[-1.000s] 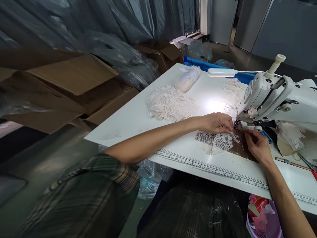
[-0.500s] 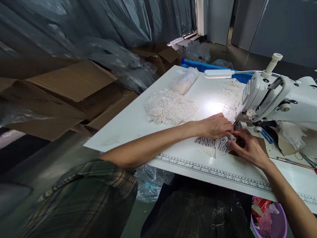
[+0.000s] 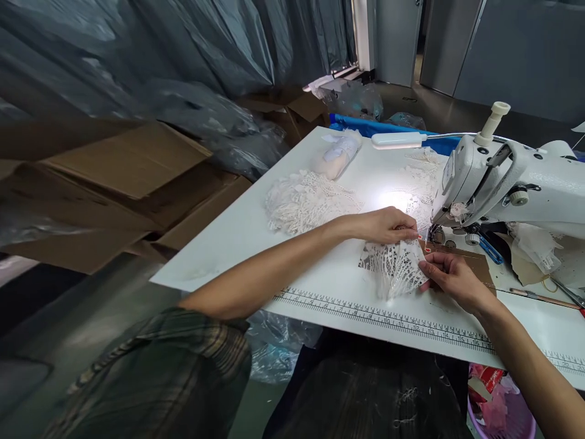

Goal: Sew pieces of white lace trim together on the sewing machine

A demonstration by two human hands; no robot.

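Note:
A piece of white lace [image 3: 393,268] lies on the table just in front and to the left of the sewing machine's needle area. My left hand [image 3: 390,225] rests over the lace's upper edge, fingers closed on it. With thumb and fingers my right hand [image 3: 445,274] pinches the lace's right edge. The white sewing machine [image 3: 498,177] stands at the right, its presser foot [image 3: 432,233] close beyond my fingertips. More lace [image 3: 423,177] lies behind, under the bright lamp [image 3: 397,141].
A heap of lace [image 3: 306,201] and a wrapped bundle [image 3: 340,152] lie at the table's far left. A ruler strip [image 3: 365,314] runs along the front edge. Blue snips [image 3: 491,249] and scissors [image 3: 569,294] lie right. Cardboard boxes [image 3: 128,158] stand left; a purple basket [image 3: 514,414] is below.
Both hands have drawn the lace slightly left, away from the presser foot. They have moved further apart, and the brown plate beside the foot shows more.

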